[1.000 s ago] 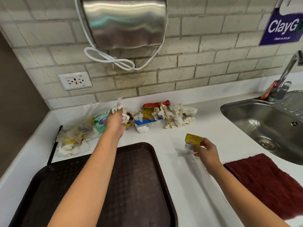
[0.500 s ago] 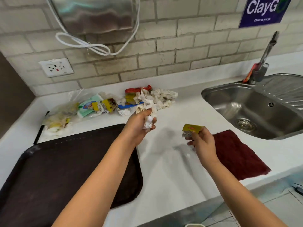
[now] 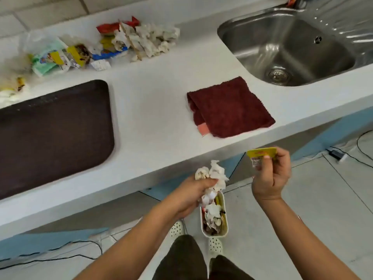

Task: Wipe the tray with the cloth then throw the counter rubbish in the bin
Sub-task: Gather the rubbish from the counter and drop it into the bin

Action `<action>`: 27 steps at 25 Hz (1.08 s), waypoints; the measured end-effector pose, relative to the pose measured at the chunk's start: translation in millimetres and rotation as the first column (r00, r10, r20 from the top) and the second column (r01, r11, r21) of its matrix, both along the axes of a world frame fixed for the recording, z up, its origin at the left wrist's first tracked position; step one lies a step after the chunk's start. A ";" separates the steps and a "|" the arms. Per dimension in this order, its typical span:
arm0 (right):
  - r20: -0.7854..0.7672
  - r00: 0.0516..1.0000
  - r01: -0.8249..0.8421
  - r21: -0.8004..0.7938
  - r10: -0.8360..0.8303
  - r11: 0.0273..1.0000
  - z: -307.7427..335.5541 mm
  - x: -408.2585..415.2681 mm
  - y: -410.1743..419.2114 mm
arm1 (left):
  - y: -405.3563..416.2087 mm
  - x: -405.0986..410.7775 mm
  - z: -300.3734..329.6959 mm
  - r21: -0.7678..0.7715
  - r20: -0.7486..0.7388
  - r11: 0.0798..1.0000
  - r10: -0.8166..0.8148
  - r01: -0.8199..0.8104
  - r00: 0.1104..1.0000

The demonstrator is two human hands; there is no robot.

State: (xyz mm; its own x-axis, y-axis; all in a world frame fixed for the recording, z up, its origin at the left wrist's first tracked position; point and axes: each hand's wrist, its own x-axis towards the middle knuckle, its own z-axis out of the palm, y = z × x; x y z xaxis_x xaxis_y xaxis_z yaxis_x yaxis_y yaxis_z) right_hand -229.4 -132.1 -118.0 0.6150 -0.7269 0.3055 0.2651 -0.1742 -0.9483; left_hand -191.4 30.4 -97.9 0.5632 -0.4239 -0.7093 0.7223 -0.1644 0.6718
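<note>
Since the small bin [image 3: 214, 217] stood on the floor directly under the crumpled tissue [image 3: 212, 174], the left hand [image 3: 189, 194], fingers curled round that wad, needed only to loosen over the narrow mouth. The right hand [image 3: 270, 176] pinched a yellow sachet [image 3: 260, 155] off to one side and should shift inward first. More rubbish [image 3: 113, 45] waited on the bench [image 3: 153, 110] behind the tray [image 3: 52, 132] and cloth [image 3: 230, 107].

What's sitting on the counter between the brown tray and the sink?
In the head view, only the folded red cloth lies between the tray and the sink; the counter is otherwise bare there.
</note>
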 end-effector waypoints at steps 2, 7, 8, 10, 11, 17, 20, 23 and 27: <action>-0.094 0.996 0.003 0.007 -0.002 1.000 -30.4 -24.9 -6.7 | -5.1 -16.3 -42.3 0.088 -0.086 0.996 -0.013 0.020 0.996; -0.643 0.758 -0.038 0.118 0.105 0.992 -153.5 -76.9 -14.6 | -17.3 -24.2 -152.8 0.287 -0.223 0.956 0.006 0.059 0.975; -0.735 0.663 -0.048 0.150 0.144 0.988 -175.3 -85.4 -13.2 | -18.4 -21.6 -171.4 0.319 -0.240 0.944 -0.005 0.084 0.971; -0.849 0.486 -0.078 0.194 0.207 0.978 -214.6 -99.5 -11.3 | -23.4 -16.2 -205.4 0.342 -0.284 0.934 -0.002 0.104 0.959; -0.884 0.404 -0.098 0.214 0.235 0.972 -233.7 -105.2 -9.4 | -26.2 -14.9 -221.1 0.352 -0.304 0.929 0.001 0.111 0.953; -0.883 0.177 -0.033 0.435 0.434 0.900 -331.9 -119.3 1.3 | -36.1 -20.1 -305.5 0.457 -0.340 0.872 -0.010 0.175 0.940; -0.879 0.202 0.049 0.450 0.433 0.892 -366.5 -125.1 6.0 | -39.9 -20.6 -346.0 0.508 -0.327 0.837 -0.032 0.205 0.944; -0.880 0.224 0.094 0.447 0.418 0.890 -396.8 -129.5 7.3 | -44.9 -27.0 -389.3 0.561 -0.327 0.788 -0.072 0.254 0.942; -0.884 0.209 0.089 0.442 0.418 0.892 -430.0 -129.8 6.1 | -43.1 -44.8 -437.3 0.594 -0.371 0.736 -0.109 0.326 0.922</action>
